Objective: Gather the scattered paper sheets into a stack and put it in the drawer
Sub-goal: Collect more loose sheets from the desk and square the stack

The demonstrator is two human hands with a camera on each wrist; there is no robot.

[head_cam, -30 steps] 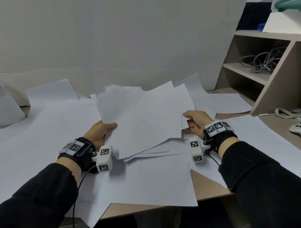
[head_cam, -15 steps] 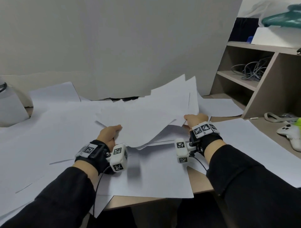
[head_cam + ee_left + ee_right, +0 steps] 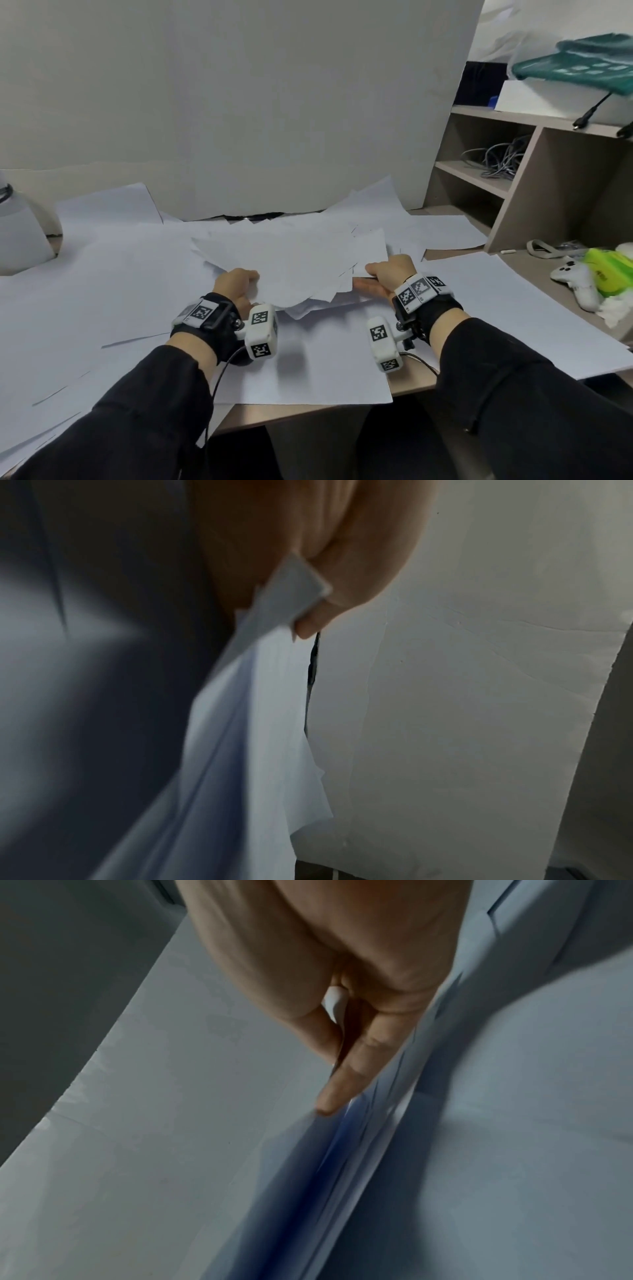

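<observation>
I read no writing anywhere; only black-and-white square markers on my wrist bands. My left hand (image 3: 236,284) and right hand (image 3: 388,274) each pinch an opposite edge of the uneven stack of thin white paper sheets (image 3: 294,263), held low over the tabletop (image 3: 407,385) centre. Wrist views show the thumb (image 3: 342,599) clamping fanned edges; the head view adds a white game controller (image 3: 575,281) far right.

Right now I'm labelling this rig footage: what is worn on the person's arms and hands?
Both arms wear black long sleeves. Each bare hand, left hand and right hand, has a black wrist strap topped with white square-code tags. A white boxy camera bearing black-and-white codes sticks out from each strap, trailing a thin black cable.
</observation>
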